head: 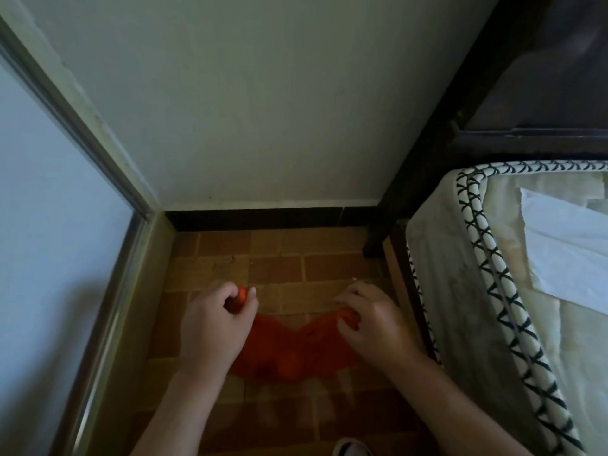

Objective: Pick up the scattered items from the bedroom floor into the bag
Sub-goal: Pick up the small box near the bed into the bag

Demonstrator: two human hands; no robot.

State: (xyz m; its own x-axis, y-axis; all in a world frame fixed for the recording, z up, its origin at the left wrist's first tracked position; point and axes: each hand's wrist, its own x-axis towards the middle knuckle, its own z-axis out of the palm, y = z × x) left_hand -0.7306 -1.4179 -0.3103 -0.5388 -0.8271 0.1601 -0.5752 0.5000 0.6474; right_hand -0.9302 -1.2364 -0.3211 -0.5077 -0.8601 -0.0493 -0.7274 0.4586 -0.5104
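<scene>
Head view, orange bag stretched between left grip, right grip

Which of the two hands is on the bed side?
The right hand, gripping the orange bag nearest the mattress. The left hand grips the bag's other end, by the metal frame.

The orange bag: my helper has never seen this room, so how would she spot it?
Find the strip of brick floor between wall and bed. The orange bag hangs there, stretched between both hands. Nothing else there is bright orange.
</scene>
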